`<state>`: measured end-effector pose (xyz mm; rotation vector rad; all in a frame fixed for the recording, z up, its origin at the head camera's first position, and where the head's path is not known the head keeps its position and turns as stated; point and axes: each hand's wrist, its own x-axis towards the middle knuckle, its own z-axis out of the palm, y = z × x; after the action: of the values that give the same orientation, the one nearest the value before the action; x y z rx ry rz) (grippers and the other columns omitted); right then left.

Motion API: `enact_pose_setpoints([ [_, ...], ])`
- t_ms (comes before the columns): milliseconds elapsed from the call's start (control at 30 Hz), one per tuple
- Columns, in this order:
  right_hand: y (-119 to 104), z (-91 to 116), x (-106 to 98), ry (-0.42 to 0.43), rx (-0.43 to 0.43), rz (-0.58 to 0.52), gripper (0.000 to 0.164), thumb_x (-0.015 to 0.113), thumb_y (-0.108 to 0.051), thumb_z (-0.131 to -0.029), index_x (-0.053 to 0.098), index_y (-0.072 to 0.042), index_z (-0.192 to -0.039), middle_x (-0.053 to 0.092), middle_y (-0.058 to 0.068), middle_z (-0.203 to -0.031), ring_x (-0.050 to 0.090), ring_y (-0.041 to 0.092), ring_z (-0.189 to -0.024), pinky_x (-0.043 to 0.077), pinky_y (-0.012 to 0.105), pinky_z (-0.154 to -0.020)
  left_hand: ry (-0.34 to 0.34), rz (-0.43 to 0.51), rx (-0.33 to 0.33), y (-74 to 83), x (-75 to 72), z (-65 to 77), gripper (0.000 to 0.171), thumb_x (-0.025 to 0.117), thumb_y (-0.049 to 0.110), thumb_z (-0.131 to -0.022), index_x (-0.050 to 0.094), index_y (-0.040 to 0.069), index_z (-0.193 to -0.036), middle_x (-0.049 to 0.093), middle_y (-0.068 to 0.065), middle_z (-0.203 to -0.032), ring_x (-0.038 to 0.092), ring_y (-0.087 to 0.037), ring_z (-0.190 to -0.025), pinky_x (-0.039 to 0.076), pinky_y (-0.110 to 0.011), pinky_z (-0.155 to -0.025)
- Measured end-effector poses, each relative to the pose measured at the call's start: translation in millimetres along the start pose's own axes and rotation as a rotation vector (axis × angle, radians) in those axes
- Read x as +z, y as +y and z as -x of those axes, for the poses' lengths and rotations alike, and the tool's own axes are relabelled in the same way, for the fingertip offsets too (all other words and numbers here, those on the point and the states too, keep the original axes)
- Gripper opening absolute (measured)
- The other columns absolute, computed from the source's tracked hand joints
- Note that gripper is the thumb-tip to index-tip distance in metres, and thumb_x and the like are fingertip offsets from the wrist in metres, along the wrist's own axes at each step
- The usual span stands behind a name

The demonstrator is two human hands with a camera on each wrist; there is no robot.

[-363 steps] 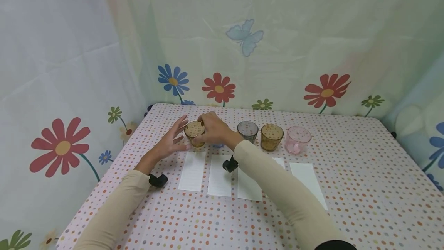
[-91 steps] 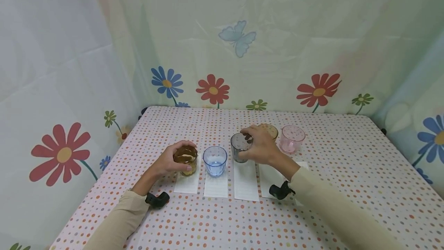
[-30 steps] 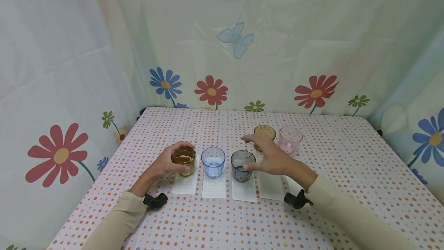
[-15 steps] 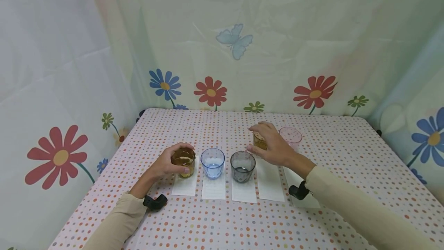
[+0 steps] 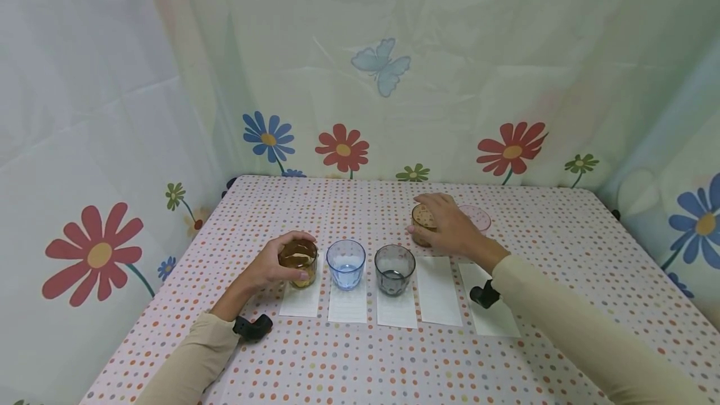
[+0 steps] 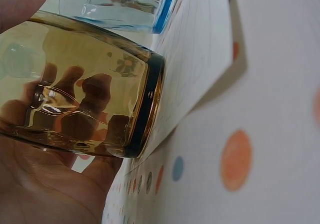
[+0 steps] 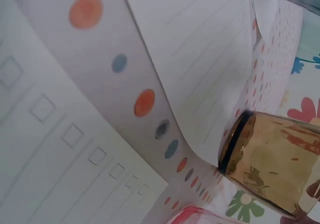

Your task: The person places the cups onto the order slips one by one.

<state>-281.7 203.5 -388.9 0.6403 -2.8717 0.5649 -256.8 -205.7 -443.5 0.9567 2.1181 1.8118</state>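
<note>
My left hand (image 5: 270, 264) grips an amber glass (image 5: 298, 258), thumb in front and fingers behind; in the left wrist view the base of this amber glass (image 6: 85, 84) is at the paper. To its right stand a clear blue glass (image 5: 345, 265) and a smoky grey glass (image 5: 395, 270), upright on paper strips. Farther back, my right hand (image 5: 450, 227) holds a second amber glass (image 5: 423, 220), its thumb on the near side and fingertips over the far rim. The right wrist view shows this amber glass (image 7: 275, 159) at the end of a strip. Behind the hand, a pink glass (image 5: 478, 216) is partly hidden.
Several white lined paper strips lie in a row, including the fourth strip (image 5: 440, 292) and the rightmost strip (image 5: 495, 320). They lie on a dotted tablecloth (image 5: 349, 367). A flowered curtain (image 5: 439, 111) hangs behind the table.
Over these frames the left amber, blue and grey glasses came forward onto strips. My right hand released the grey glass and moved back to the second amber glass; my left hand stayed on its glass.
</note>
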Motion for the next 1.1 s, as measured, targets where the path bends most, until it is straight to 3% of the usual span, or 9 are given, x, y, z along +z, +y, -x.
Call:
enact_pose_setpoints([
  [333,6,-6,0,-0.126,0.123,0.009,0.076,0.066,-0.044,-0.097,0.035,-0.007,-0.156,0.037,0.023,-0.158,0.035,0.046,-0.143,0.033,0.067,-0.112,0.0,0.0,-0.009,-2.6,0.7,0.6,0.065,0.08,0.006,-0.081,0.052,-0.003,-0.138,0.056,-0.03,-0.132,0.059,-0.04,-0.122,0.051,-0.049,-0.103],
  [633,10,-8,-1,-0.141,0.134,-0.003,0.072,0.071,-0.039,-0.094,0.044,0.001,-0.149,0.042,0.026,-0.153,0.039,0.046,-0.14,0.036,0.065,-0.112,0.001,0.001,0.001,-3.4,2.7,1.1,0.064,0.08,0.007,-0.082,0.052,-0.004,-0.138,0.056,-0.032,-0.131,0.059,-0.04,-0.121,0.051,-0.048,-0.102],
  [867,9,-3,1,-0.1,0.105,-0.01,0.074,0.074,-0.041,-0.092,0.047,0.002,-0.147,0.043,0.026,-0.151,0.038,0.045,-0.141,0.036,0.064,-0.112,0.005,-0.007,0.003,-2.1,1.8,0.9,0.063,0.08,0.007,-0.081,0.053,-0.003,-0.137,0.058,-0.028,-0.13,0.059,-0.041,-0.121,0.051,-0.049,-0.103],
  [1100,6,8,1,0.027,0.009,-0.001,0.07,0.078,-0.038,-0.088,0.055,0.003,-0.14,0.053,0.023,-0.142,0.047,0.04,-0.133,0.043,0.061,-0.107,-0.003,-0.008,0.011,-0.1,0.6,-0.5,0.064,0.077,0.003,-0.083,0.049,-0.007,-0.139,0.056,-0.031,-0.131,0.058,-0.041,-0.122,0.05,-0.052,-0.103],
])
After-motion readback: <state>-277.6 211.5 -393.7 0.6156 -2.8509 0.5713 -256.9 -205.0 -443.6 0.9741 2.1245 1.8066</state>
